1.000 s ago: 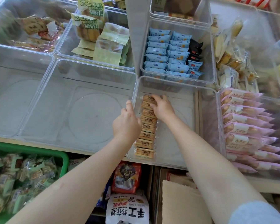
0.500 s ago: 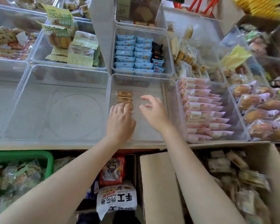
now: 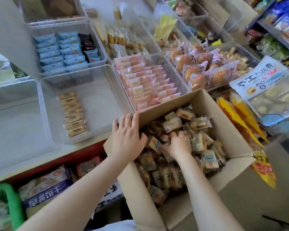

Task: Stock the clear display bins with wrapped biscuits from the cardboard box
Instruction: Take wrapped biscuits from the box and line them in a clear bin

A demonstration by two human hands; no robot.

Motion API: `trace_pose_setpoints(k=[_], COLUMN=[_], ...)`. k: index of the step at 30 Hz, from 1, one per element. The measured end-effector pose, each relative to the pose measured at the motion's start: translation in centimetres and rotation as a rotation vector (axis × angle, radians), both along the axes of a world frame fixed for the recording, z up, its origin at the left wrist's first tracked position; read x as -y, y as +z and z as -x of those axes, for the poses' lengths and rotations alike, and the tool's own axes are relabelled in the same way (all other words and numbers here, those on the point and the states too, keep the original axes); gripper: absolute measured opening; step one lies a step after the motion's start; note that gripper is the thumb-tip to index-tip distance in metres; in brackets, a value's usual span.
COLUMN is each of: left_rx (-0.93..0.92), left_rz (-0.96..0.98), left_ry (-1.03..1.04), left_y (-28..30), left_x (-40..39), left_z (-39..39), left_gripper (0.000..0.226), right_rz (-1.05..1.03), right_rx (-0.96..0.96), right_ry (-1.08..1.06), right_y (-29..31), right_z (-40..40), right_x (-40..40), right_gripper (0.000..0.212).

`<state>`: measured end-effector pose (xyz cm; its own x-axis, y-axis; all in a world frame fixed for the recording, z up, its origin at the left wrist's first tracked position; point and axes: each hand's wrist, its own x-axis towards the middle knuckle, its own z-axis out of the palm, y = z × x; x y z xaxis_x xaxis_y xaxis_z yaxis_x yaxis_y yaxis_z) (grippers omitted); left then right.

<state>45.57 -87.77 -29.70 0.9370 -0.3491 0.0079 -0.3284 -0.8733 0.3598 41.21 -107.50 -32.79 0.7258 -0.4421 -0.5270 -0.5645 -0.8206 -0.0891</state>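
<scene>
The left hand (image 3: pixel 126 139) is laid flat, fingers spread, on the cardboard box (image 3: pixel 232 185) rim; the right hand (image 3: pixel 178 145) is curled around wrapped biscuits (image 3: pixel 197 140) inside; beyond the left hand, one biscuit row (image 3: pixel 73 114) is seen in the clear bin (image 3: pixel 97 104).

"手工" — white snack bag (image 3: pixel 264 87)

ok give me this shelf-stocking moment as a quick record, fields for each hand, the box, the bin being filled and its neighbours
left hand: left hand rests on the cardboard box flap edge, fingers straight
right hand: right hand down among the wrapped biscuits in the box; grip unclear
box: open, heaped with biscuits
bin being filled: clear bin holds one row of biscuits along its left side
right neighbour: pink packets
behind: blue packets
</scene>
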Motion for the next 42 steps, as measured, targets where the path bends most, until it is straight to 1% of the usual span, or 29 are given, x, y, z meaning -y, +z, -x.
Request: trace_pose_setpoints(k=[2,4,6,8,9,10,11,13,14,15,16,17,19,20,21,23,25,27,28,30,34,35,37,40,42], left_rx=[0.006,0.009,0.005,0.000,-0.003,-0.010,-0.027,-0.122,-0.180,-0.222,-0.229,-0.206,-0.154,-0.136,-0.121,-0.128,-0.149,-0.155,-0.152,-0.130,-0.111,-0.106,-0.093,-0.062,-0.055], left_rz=[-0.005,-0.009,0.003,0.017,0.018,0.019,0.031,0.129,0.223,0.325,0.407,0.460,0.479,0.435,0.347,0.133,-0.002,-0.083,-0.111,-0.123,-0.060,-0.047,-0.037,-0.051,-0.062], left_ry=[0.014,0.015,0.017,0.014,0.006,-0.003,-0.007,0.037,0.092,0.149,0.192,0.229,0.317,0.367,0.412,0.477,0.470,0.384,0.323,0.243,0.292,0.303,0.314,0.321,0.327], left_y=[-0.2,-0.3,-0.2,-0.1,-0.1,-0.2,-0.2,0.2,0.6,1.0,1.4,1.7,1.2,0.4,-0.6,-2.5,-3.8,-4.9,-5.5,-6.6,-7.9,-8.0,-8.2,-8.5,-8.6], left_x=[0.3,0.3,0.2,0.1,0.1,-0.1,-0.2,-0.8,-1.2,-1.7,-2.3,-3.0,-5.3,-6.9,-8.6,-12.3,-15.2,-17.3,-18.1,-19.1,-19.4,-19.3,-19.1,-19.1,-19.0], left_z=[-0.4,-0.4,-0.3,-0.2,-0.3,-0.4,-0.6,-1.2,-1.6,-2.0,-2.3,-2.7,-3.7,-4.3,-4.8,-5.2,-4.7,-3.6,-2.9,-1.8,-1.5,-1.6,-1.6,-1.4,-1.4], left_gripper=[0.069,0.068,0.068,0.067,0.067,0.067,0.066,0.060,0.056,0.053,0.050,0.047,0.043,0.040,0.038,0.038,0.053,0.064,0.063,0.058,0.055,0.053,0.050,0.046,0.044], right_rz=[0.034,0.106,0.103,-0.012,-0.123,-0.274,-0.459,-0.934,-1.206,-1.441,-1.601,-1.695,-1.785,-1.787,-1.770,-1.644,-1.388,-1.079,-0.951,-0.752,-0.257,-0.171,-0.108,-0.234,-0.270], right_rx=[-0.050,-0.054,-0.002,0.108,0.173,0.247,0.327,0.472,0.528,0.554,0.556,0.539,0.478,0.438,0.392,0.314,0.291,0.271,0.221,0.060,-0.348,-0.424,-0.516,-0.570,-0.577], right_ry=[0.119,0.192,0.153,0.021,-0.076,-0.195,-0.335,-0.637,-0.749,-0.830,-0.868,-0.864,-0.791,-0.727,-0.631,-0.400,-0.207,0.030,0.163,0.386,0.767,0.830,0.891,0.805,0.811], right_y=[-0.6,-1.0,-1.3,-0.7,0.1,1.1,2.5,5.7,7.3,8.7,9.9,10.9,12.2,12.3,12.4,11.9,10.7,9.1,8.1,5.9,1.8,1.3,0.3,-1.3,-2.0], right_z=[0.6,1.4,2.3,2.7,2.6,2.3,1.9,0.9,0.4,-0.1,-0.7,-1.5,-3.3,-4.5,-5.8,-8.8,-11.9,-14.6,-15.8,-17.9,-20.8,-21.1,-21.4,-21.0,-20.7], right_x=[-0.4,-1.1,-1.6,-1.7,-1.6,-1.6,-1.6,-2.1,-2.4,-2.8,-3.2,-3.8,-5.1,-5.8,-6.7,-8.7,-11.4,-14.4,-16.0,-18.5,-21.3,-21.6,-22.0,-22.8,-23.4], right_gripper=[0.076,0.077,0.079,0.083,0.083,0.076,0.061,0.024,0.022,0.029,0.035,0.038,0.041,0.043,0.045,0.044,0.036,0.026,0.026,0.033,0.046,0.047,0.046,0.038,0.038])
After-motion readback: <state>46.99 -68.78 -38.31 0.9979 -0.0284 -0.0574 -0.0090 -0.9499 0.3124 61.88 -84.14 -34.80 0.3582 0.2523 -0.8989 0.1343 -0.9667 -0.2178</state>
